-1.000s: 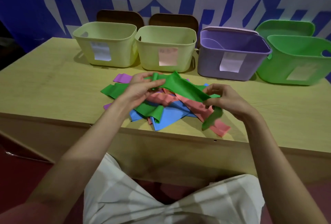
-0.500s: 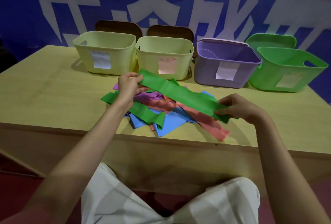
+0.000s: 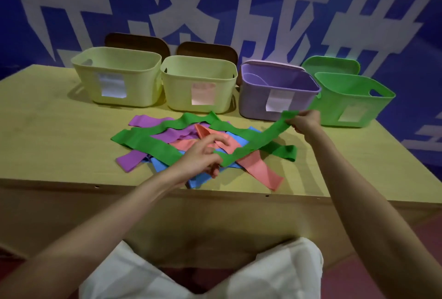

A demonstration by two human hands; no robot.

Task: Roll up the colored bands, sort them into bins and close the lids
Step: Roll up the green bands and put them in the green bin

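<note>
A green band [image 3: 260,139] stretches diagonally above a pile of bands [image 3: 203,140] in green, purple, pink and blue on the table. My right hand [image 3: 306,123] pinches its far end, raised near the purple bin [image 3: 253,105]. My left hand [image 3: 203,157] pinches its near end low over the pile. Four open bins stand in a row behind: two pale yellow bins [image 3: 88,78] [image 3: 177,90], the purple one and a green bin [image 3: 334,112].
The wooden table [image 3: 47,145] has its front edge just below the pile. A green lid [image 3: 331,65] leans behind the green bin, a purple lid [image 3: 270,63] behind the purple bin, and two brown lids [image 3: 134,40] behind the yellow bins. A blue-and-white wall rises behind.
The green band's ends have swapped height: my right hand rose up and back toward the purple bin, my left hand dropped down toward the pile's front. The band is now pulled longer.
</note>
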